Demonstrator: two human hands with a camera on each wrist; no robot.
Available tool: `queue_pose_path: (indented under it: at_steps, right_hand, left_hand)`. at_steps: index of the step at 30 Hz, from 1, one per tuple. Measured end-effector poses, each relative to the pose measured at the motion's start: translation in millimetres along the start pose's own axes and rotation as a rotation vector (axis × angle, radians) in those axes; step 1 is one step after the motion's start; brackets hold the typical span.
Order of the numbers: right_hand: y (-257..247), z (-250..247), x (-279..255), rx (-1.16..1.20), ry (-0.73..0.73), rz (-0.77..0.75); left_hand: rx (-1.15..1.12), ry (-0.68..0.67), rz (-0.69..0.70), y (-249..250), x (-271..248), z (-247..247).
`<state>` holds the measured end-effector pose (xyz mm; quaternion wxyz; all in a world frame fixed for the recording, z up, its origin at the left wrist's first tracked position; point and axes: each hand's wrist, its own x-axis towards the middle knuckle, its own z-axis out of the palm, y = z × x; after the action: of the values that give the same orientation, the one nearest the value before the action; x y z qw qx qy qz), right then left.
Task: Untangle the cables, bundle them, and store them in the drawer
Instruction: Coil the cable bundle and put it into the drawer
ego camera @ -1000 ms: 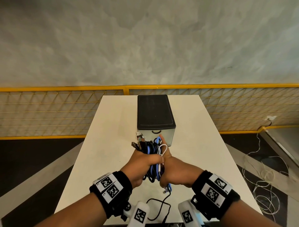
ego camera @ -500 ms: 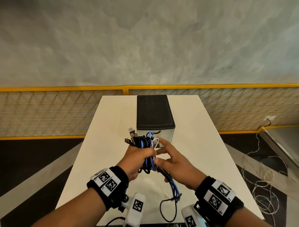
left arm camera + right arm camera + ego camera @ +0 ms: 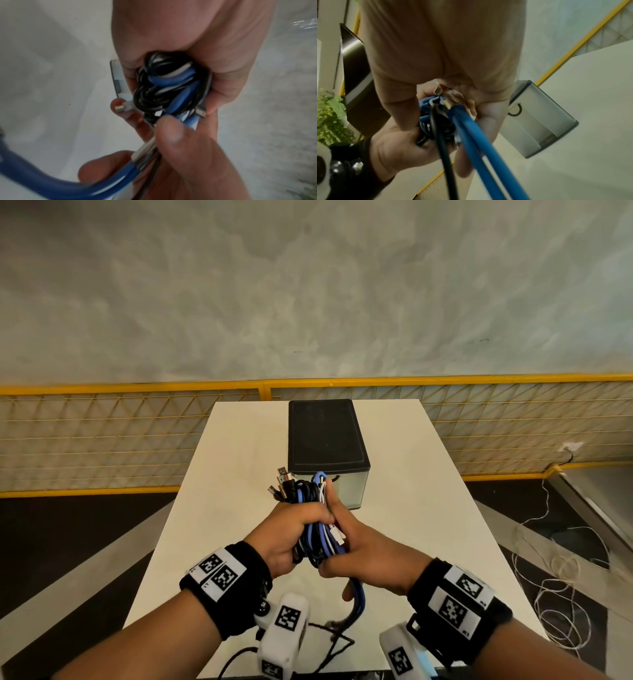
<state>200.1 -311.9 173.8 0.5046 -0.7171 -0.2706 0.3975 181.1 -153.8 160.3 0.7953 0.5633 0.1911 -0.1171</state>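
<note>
A coiled bundle of black, blue and white cables is held above the white table. My left hand grips the bundle in a fist, with USB plugs sticking out at the top left. My right hand presses against the bundle's right side, thumb and fingers pinching the loose blue cable tail, which hangs down toward the table. A thin black cable trails beside it. The small drawer box stands just behind, its drawer front shut.
A yellow mesh fence runs behind the table. White cords lie loose on the floor at the right. Thin black cable loops on the table's near edge, between the wrist cameras.
My right hand has closed back against the bundle and taken the blue tail, after reaching out with spread fingers. The bundle has shifted slightly right and the hanging blue loop has shortened.
</note>
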Motion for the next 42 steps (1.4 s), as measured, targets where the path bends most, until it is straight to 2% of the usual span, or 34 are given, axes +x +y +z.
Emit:
queue_pose_path:
  at_steps: [3, 5, 7, 11, 15, 18, 21, 24, 26, 32, 36, 39, 42]
  right_hand:
    - [3.8, -0.4, 1.9, -0.046, 0.078, -0.014]
    - [12.5, 0.4, 2.1, 0.043, 0.132, 0.024]
    - [21.7, -0.1, -1.7, 0.135, 0.110, 0.044]
    - [32.8, -2.6, -10.2, 0.129, -0.023, 0.062]
    - [34.5, -6.5, -9.3, -0.151, -0.073, 0.127]
    - [30.4, -10.1, -3.5, -0.664, -0.008, 0.113]
    - [22.1, -10.2, -1.7, -1.007, 0.118, 0.037]
    - [13.8, -17.0, -2.7, -1.100, 0.294, 0.024]
    - [5.7, -19.4, -2.2, -1.123, 0.350, -0.002]
    - [-10.1, -9.3, 5.6, -1.196, 0.335, -0.070]
    - [-7.3, -9.2, 7.3, -1.111, 0.302, -0.042]
    - [-9.0, -9.9, 9.7, -1.014, 0.321, -0.027]
    - [-7.8, -11.6, 13.2, -1.026, 0.356, -0.029]
  left_hand:
    - [-0.010, 0.049, 0.056, 5.4, 0.0, 3.5]
    - [-0.066, 0.099, 0.098, 11.1, 4.1, 0.5]
    - [-0.161, 0.112, 0.116, 17.1, 9.1, -7.4]
    - [-0.253, -0.091, 0.078, 25.3, 2.3, -17.1]
    - [-0.101, -0.345, -0.072, 24.7, -11.5, -14.8]
    - [0.071, -0.453, -0.200, 16.7, -16.7, -16.3]
    - [0.213, -0.418, -0.262, 10.7, -17.4, -21.4]
    - [0.422, -0.366, -0.247, 8.0, -17.9, -26.2]
    - [0.453, -0.321, -0.240, 0.5, -19.0, -26.3]
    - [0.368, -0.247, -0.167, -21.7, -17.7, -21.0]
    - [0.343, -0.199, -0.118, -28.5, -20.3, -16.1]
    - [0.200, -0.176, -0.085, -34.7, -22.3, -12.0]
    - [0.026, -0.198, -0.107, -37.6, -22.6, -12.0]
